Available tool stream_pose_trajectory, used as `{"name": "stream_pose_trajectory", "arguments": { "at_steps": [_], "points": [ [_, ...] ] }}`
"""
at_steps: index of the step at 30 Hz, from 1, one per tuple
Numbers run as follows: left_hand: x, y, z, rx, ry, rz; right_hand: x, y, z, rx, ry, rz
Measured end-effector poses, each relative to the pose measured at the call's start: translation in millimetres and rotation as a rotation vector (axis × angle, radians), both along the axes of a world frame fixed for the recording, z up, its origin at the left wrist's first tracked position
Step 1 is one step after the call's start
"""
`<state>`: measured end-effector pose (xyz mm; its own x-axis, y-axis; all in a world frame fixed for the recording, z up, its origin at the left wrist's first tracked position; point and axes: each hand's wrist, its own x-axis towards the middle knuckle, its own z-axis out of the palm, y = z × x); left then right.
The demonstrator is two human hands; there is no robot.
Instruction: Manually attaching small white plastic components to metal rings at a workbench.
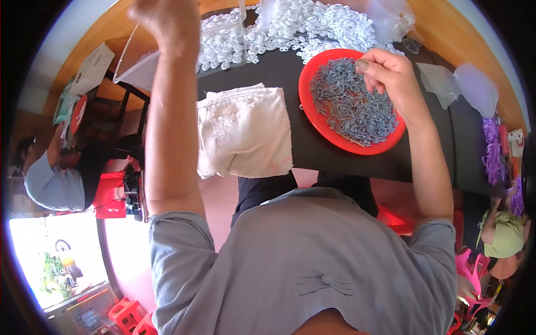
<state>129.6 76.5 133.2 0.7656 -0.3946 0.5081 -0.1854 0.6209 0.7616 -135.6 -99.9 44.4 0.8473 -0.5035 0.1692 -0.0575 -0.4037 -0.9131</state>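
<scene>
Right hand is hovering, fingers curled, hold unclear, over grey pieces, presumably light, stiff, best pinched mid-length; left hand is extending beyond view, finger state indeterminable.

text: none readable | cloth: faint red marks at lower right corner, too unclear to read

Clearance: a dark strip of tabletop runs between the folded towel and the red plate. Beyond it, heaped white plastic pieces obstruct passage. The left forearm bars the towel's left side; the right hand blocks access over the plate's right side, with a plastic bag farther right.
</scene>
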Motion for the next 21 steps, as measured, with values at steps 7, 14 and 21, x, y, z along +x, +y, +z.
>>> {"name": "stream_pose_trajectory", "arguments": {
  "at_steps": [7, 14, 21],
  "points": [
    [-32.9, 5.9, -52.4, 0.278, -0.778, 0.782, -3.5, 35.2, -6.8, -0.563, 0.197, 0.112],
    [-77.8, 4.9, -133.1, 0.783, -0.435, -0.328, -30.7, 73.6, -40.0, -1.064, 0.157, 0.225],
    [-88.4, -6.9, -158.3, 0.910, -0.936, -0.191, -65.1, 58.7, -42.7, -1.084, 0.103, 0.101]
  ]
}}
